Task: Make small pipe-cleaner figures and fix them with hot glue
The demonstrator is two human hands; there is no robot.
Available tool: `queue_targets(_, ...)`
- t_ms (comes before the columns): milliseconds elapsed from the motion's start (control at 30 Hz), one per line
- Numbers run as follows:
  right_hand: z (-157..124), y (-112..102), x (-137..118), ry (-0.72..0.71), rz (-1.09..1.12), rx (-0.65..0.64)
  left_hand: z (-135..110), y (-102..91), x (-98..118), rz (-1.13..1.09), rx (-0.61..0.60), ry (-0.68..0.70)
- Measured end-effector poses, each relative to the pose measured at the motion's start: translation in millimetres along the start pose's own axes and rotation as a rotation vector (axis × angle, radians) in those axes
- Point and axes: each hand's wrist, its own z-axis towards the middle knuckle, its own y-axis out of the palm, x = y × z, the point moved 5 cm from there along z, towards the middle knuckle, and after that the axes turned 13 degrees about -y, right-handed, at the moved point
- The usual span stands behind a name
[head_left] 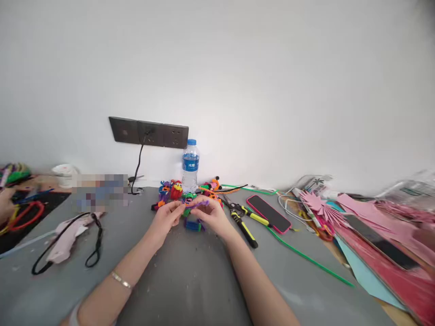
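Note:
My left hand (pixel 171 213) and my right hand (pixel 213 216) meet over the middle of the grey table. Between them is a fuzzy purple pipe cleaner (pixel 201 204), pinched at the fingertips of both hands. Just behind the fingers stand several small colourful pipe-cleaner figures, among them a red and yellow one (pixel 176 189), a blue and purple one (pixel 164 190) and an orange one with black tips (pixel 215 184). Below my fingertips lies a blue and green coiled piece (pixel 193 225). My hands partly hide the figures behind them.
A water bottle (pixel 190 168) stands against the wall. Right of my hands lie yellow-black pliers (pixel 243 219), a pink-cased phone (pixel 269 213) and a green pipe cleaner (pixel 309 258). A pink glue gun (pixel 66 240) lies left; another person's hand (pixel 6 203) shows at the far left.

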Motion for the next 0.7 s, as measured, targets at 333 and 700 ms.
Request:
queue_targets(333, -1.0, -8.5, 3.3, 0.06, -0.032, 0.136, -6.9, 12.5, 5.4, 0.167, -0.071, 0.011)
queue_targets(700, -1.0, -6.4, 6.7, 0.1, -0.029, 0.142, -9.9, 16.9, 4.7, 0.286, -0.078, 0.054)
